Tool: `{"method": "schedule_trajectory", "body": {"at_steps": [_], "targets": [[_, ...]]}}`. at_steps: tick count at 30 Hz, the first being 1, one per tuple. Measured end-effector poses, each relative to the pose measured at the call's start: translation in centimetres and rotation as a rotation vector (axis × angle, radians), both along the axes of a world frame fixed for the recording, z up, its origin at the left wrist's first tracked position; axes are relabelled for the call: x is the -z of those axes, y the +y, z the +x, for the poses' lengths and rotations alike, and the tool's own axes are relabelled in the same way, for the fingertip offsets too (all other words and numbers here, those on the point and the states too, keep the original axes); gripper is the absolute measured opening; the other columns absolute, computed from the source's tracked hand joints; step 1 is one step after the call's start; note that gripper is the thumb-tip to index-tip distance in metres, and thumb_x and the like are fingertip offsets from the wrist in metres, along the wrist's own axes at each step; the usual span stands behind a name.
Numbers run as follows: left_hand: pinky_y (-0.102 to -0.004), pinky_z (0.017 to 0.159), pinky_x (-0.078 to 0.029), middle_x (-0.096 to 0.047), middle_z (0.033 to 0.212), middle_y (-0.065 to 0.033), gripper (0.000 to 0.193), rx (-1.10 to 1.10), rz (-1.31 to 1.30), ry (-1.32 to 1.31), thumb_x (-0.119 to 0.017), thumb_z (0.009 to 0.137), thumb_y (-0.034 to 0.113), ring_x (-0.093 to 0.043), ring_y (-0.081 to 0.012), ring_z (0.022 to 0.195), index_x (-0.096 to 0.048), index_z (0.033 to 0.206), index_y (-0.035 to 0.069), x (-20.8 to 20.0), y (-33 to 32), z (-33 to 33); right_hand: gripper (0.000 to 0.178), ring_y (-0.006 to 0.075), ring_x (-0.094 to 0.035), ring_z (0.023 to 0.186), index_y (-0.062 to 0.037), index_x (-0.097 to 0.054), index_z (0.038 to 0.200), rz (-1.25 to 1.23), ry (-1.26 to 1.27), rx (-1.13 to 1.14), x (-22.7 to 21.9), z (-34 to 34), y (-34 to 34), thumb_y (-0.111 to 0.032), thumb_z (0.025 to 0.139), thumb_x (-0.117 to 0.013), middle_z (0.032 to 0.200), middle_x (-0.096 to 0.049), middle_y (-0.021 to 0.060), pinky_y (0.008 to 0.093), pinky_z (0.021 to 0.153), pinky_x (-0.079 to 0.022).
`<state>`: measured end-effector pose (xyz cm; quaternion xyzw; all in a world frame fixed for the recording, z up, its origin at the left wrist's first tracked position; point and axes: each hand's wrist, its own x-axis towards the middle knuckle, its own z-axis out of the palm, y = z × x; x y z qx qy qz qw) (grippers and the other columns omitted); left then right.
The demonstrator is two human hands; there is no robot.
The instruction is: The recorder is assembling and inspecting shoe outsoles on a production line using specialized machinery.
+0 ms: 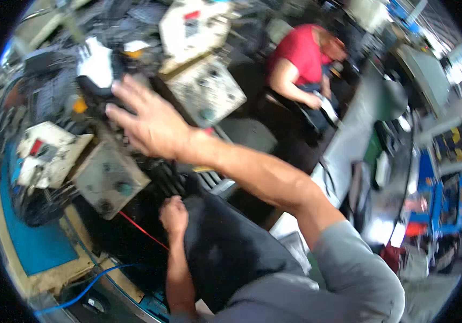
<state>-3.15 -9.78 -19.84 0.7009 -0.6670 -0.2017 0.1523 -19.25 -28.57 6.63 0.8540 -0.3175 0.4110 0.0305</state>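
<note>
My right hand (147, 119) is stretched far out to the upper left, with its fingers extended and apart. Nothing shows in its grasp. Close beyond its fingertips is a white piece with a dark lower part (96, 65), too blurred to name. My left hand (174, 215) is low, near my dark-clad lap, with its fingers curled closed. Whatever it may hold is hidden. Several black finger-like strips (165, 178) lie just above this hand.
Two stained pale machine boxes (205, 89) (107, 177) flank my reach. A red cord (142, 230) and a blue hose (88, 288) run nearby. A seated person in red (295, 56) handles something white beside a long grey surface (344, 137). Blue racks (439, 207) stand at right.
</note>
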Motion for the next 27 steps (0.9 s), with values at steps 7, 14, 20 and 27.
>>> {"method": "schedule_trajectory", "body": {"at_steps": [7, 14, 20, 27], "targets": [[-0.0492, 0.100, -0.055, -0.078, 0.122, -0.0201, 0.032, 0.141, -0.078, 0.076, -0.056, 0.108, 0.023, -0.072, -0.0419, 0.115, -0.079, 0.121, 0.004, 3.1, -0.2, 3.1, 0.055, 0.0420, -0.062, 0.137, -0.0045, -0.070, 0.138, 0.661, -0.153, 0.563, 19.1, -22.2, 37.5, -0.004, 0.084, -0.077, 0.149, -0.061, 0.0221, 0.0514, 0.110, -0.056], [-0.0461, 0.102, -0.056, -0.079, 0.122, -0.0217, 0.032, 0.155, -0.052, -0.021, -0.058, 0.107, 0.014, -0.075, -0.0403, 0.115, -0.077, 0.127, -0.001, 3.1, -0.1, 2.9, 0.062, 0.0436, -0.062, 0.129, 0.0030, -0.063, 0.144, 0.915, -0.057, 1.815, 19.0, -39.0, 74.6, -0.026, 0.092, -0.077, 0.136, -0.066, 0.0277, 0.0516, 0.115, -0.048], [-0.0393, 0.106, -0.055, -0.081, 0.123, -0.0178, 0.029, 0.143, -0.071, 0.223, -0.061, 0.104, 0.004, -0.074, -0.0303, 0.115, -0.076, 0.127, -0.005, 0.8, 1.5, 2.1, 0.091, 0.0499, -0.060, 0.135, 0.0035, -0.055, 0.154, 1.033, -0.315, 1.646, 22.7, -42.2, 73.1, -0.052, 0.089, -0.084, 0.142, -0.062, 0.0348, 0.0529, 0.116, -0.048], [-0.0361, 0.107, -0.053, -0.080, 0.121, -0.0138, 0.027, 0.289, -0.055, 0.428, -0.060, 0.107, 0.004, -0.073, -0.0246, 0.115, -0.077, 0.125, -0.004, -6.7, 7.5, -6.2, 0.082, 0.0486, -0.070, 0.123, 0.0022, -0.063, 0.143, 1.175, -0.415, 1.692, 23.6, -47.6, 61.0, -0.054, 0.087, -0.086, 0.130, -0.073, 0.0309, 0.0535, 0.108, -0.055]]}}
